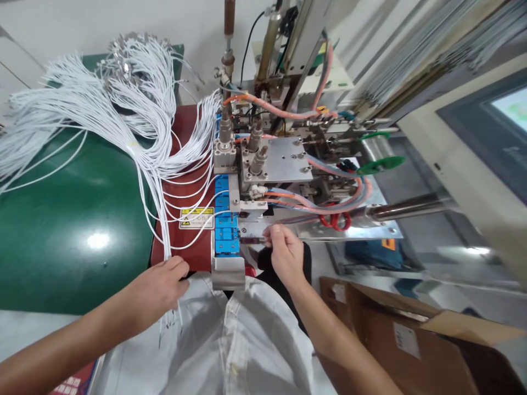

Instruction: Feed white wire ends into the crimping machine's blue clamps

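A green table (53,258) has a glossy top, on which a white patch of light (97,241) glares. Beyond the table's far edge rises a pale wall (164,19), plain and evenly lit. Well to the right of the table, toward its near side, sits an open brown cardboard box (432,356) bearing a white label (405,339). Far right of the table, a cream housing (432,129) carries a lit screen (513,104), partly cut off.
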`<state>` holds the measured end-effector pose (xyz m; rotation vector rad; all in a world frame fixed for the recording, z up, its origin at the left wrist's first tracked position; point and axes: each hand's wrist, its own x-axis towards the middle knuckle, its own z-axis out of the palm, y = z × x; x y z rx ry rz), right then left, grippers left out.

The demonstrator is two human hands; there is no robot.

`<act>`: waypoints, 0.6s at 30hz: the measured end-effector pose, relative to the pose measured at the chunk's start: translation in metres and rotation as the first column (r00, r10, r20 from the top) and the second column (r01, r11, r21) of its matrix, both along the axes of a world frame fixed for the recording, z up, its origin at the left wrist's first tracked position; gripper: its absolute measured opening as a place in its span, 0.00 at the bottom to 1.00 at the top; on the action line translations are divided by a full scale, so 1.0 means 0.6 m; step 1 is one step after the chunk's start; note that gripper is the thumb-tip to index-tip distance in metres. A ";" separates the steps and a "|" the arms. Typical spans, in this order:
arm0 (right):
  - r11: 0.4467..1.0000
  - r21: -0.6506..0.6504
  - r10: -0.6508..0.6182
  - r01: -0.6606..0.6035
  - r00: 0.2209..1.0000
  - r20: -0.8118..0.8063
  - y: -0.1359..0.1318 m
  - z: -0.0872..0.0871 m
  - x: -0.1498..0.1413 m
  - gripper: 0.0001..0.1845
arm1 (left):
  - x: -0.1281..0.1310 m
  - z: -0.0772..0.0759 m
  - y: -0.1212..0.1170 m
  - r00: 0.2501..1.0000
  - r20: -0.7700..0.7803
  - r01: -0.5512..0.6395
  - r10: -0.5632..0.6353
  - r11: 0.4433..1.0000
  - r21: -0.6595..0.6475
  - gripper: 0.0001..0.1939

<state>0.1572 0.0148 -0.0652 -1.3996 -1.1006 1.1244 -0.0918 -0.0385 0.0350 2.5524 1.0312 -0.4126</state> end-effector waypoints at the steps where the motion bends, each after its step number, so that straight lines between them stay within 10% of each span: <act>1: 1.000 -0.001 0.000 0.000 1.000 -0.013 0.000 0.002 0.000 0.21 | -0.003 0.000 -0.005 0.999 -0.047 -0.001 0.001 1.000 0.006 0.03; 7: 0.998 0.025 0.053 -0.051 0.993 -0.108 -0.007 0.014 0.001 0.19 | 0.026 0.003 0.011 0.994 0.102 -0.039 0.034 0.998 0.042 0.07; 13: 0.988 0.117 0.146 -0.103 0.873 -0.466 -0.034 0.022 0.015 0.23 | 0.088 -0.021 0.036 0.833 0.470 -0.410 0.293 0.897 0.167 0.08; 18: 0.990 0.104 0.119 -0.095 0.957 -0.264 -0.040 0.052 0.016 0.06 | 0.137 -0.048 0.034 0.786 0.536 -0.447 0.307 0.882 0.150 0.18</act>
